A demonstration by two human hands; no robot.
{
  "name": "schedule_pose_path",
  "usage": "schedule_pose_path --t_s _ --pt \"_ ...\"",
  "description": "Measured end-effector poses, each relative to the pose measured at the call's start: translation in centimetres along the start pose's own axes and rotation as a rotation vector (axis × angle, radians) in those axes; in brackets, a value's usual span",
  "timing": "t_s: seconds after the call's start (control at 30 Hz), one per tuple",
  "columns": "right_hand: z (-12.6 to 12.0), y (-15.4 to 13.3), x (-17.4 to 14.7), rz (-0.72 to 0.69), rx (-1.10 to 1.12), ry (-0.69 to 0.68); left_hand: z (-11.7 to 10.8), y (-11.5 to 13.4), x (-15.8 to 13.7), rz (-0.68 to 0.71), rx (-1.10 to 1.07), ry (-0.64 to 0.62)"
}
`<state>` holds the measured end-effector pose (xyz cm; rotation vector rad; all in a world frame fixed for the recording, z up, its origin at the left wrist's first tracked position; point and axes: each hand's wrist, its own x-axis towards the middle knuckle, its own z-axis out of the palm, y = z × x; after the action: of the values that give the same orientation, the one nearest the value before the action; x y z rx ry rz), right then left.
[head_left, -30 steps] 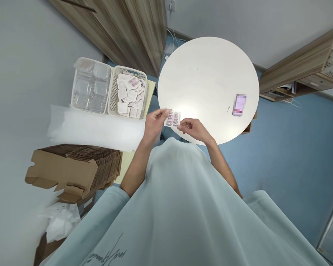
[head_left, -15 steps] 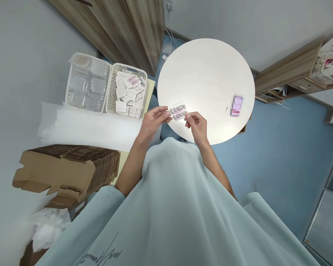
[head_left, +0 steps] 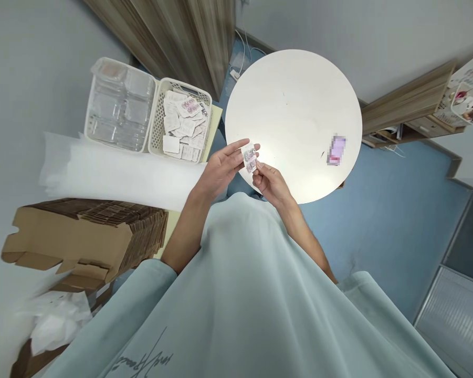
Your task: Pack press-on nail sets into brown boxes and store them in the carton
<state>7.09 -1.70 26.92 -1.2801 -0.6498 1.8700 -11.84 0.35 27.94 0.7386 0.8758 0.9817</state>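
Observation:
A small blister pack [head_left: 249, 158] with purplish-pink blisters and white edges is held up in front of me, over the near left edge of the round white table [head_left: 295, 105]. My right hand [head_left: 274, 185] pinches its lower right corner between thumb and fingers. On its other side, my left hand [head_left: 221, 169] has its long fingers stretched behind the pack, tips showing past the far edge, and its thumb at the left edge. Part of the pack is hidden by the fingers.
On the left stand a basket [head_left: 152, 142] of similar flat packs and a bin [head_left: 90, 118] of clear plastic boxes. Nearer are white sheets [head_left: 122, 178] and folded cardboard boxes [head_left: 71, 231]. A blurred-out purple item [head_left: 337, 149] lies on the table's right side.
The blister pack has been turned from lying sideways to nearly upright. My left fingers have spread and reached behind it, while my right hand has shifted slightly left and down.

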Motion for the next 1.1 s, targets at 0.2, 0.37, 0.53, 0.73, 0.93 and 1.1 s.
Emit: schedule_pose_path --t_s 0.2,0.37,0.53,0.73,0.93,1.1 --pt "0.2 0.1 -0.3 -0.168 -0.280 0.174 -0.1 -0.9 0.2 0.069 0.101 0.152" --pt "1.1 -0.5 -1.3 -0.411 -0.590 0.235 -0.6 -2.0 0.6 0.116 0.268 0.244" --pt "2.0 -0.4 -1.3 -0.573 -0.768 0.328 -1.2 -2.7 0.7 0.173 0.369 0.270" --pt "0.5 -1.1 -0.6 -0.415 -0.590 0.344 -1.5 -1.8 0.2 0.158 0.272 0.313" --pt "-0.1 -1.7 -0.3 -0.235 -0.426 0.251 -1.4 -0.6 -0.5 0.030 0.068 0.299" --pt "0.0 -1.6 -0.2 -0.211 -0.370 0.193 -1.8 -0.1 -0.5 -0.022 -0.007 0.197"
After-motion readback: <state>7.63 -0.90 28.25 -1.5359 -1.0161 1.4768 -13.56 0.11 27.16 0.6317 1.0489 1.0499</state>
